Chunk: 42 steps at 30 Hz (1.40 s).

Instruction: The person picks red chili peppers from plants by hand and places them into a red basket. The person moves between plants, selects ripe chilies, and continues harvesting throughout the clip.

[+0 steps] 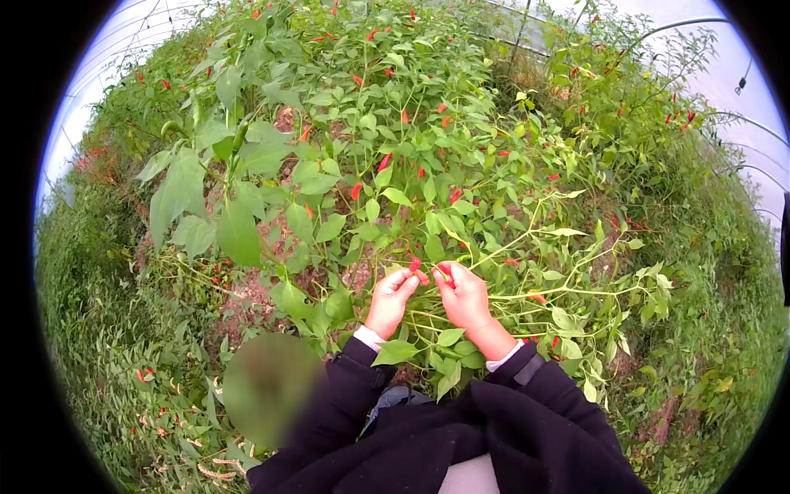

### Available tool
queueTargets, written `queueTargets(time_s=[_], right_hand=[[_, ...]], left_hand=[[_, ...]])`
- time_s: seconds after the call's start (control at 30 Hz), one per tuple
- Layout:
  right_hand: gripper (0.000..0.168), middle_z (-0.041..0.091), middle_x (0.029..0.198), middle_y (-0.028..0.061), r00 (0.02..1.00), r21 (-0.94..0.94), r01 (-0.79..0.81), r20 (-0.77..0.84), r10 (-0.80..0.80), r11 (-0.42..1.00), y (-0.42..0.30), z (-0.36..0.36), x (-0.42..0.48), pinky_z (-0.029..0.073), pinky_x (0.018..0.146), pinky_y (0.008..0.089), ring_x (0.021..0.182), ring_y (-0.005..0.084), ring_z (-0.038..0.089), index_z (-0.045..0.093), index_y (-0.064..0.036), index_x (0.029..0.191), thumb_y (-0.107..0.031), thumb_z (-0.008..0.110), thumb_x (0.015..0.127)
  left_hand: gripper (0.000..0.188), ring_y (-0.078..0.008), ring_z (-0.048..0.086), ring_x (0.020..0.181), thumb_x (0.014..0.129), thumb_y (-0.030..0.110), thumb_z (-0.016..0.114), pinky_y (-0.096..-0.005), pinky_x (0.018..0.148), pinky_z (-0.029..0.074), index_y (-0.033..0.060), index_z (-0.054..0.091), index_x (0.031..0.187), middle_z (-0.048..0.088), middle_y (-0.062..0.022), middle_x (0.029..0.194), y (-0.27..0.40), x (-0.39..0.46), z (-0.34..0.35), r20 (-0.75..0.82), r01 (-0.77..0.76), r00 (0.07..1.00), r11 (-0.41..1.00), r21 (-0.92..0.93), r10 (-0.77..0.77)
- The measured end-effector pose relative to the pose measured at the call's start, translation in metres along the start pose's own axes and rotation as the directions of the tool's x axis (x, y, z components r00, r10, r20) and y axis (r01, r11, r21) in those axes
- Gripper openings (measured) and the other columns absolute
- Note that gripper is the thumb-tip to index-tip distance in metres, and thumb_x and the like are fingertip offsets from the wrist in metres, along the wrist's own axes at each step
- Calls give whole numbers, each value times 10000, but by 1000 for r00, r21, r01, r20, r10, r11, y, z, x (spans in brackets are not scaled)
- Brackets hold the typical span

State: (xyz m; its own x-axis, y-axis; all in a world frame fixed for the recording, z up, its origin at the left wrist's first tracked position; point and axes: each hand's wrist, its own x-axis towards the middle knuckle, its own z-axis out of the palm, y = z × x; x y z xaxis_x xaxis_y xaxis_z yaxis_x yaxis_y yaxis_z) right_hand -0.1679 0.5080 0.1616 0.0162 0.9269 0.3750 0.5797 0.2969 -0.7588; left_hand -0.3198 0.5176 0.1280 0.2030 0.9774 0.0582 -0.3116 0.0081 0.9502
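Note:
Between the thumb and fingers of my left hand (390, 301) is a small red chili pepper (415, 264), its upper end sticking out above the fingertips. Just beside it, my right hand (464, 297) grips another red chili pepper (449, 277) with a green stalk. The two hands are close together but apart, over the low branches of a chili plant (395, 197). Pale green stems (555, 290) with limp leaves spread out to the right of my right hand. An orange-red pepper (537, 297) hangs among them.
Dense chili plants with red fruit surround me. Large leaves (241, 231) and a green pepper (239, 136) rise at the left. Reddish soil (253, 299) shows between stems. Low weeds (154, 346) grow at the left. Curved greenhouse hoops (685, 23) arch overhead. A blurred round patch (274, 389) hides the lower left.

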Motion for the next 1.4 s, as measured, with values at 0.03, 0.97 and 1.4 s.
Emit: queueTargets(time_s=[0.03,0.97,1.4], right_hand=[[242,638,856,94,999,116,-34,39,30,993,3,1,2,491,615,317,697,243,629,588,-42,933,-200,663,766],[177,620,665,45,990,193,-132,-14,137,972,-19,-4,11,457,537,268,558,123,567,638,-65,894,-186,668,767],[140,563,721,78,940,-654,330,294,-173,681,-23,5,32,477,478,353,579,231,603,652,-146,831,-191,608,706]], left_hand=[[147,-108,548,908,891,106,527,-267,853,391,12,603,975,627,-37,941,1,0,3,17,-8,1000,1000,-2,8],[315,-145,618,773,749,-108,470,-252,704,497,40,642,968,643,-107,938,4,52,-60,-94,-147,973,878,456,212],[234,-237,633,810,728,-3,615,-301,707,500,64,664,946,654,-113,890,16,33,-43,154,-316,925,474,822,348]])
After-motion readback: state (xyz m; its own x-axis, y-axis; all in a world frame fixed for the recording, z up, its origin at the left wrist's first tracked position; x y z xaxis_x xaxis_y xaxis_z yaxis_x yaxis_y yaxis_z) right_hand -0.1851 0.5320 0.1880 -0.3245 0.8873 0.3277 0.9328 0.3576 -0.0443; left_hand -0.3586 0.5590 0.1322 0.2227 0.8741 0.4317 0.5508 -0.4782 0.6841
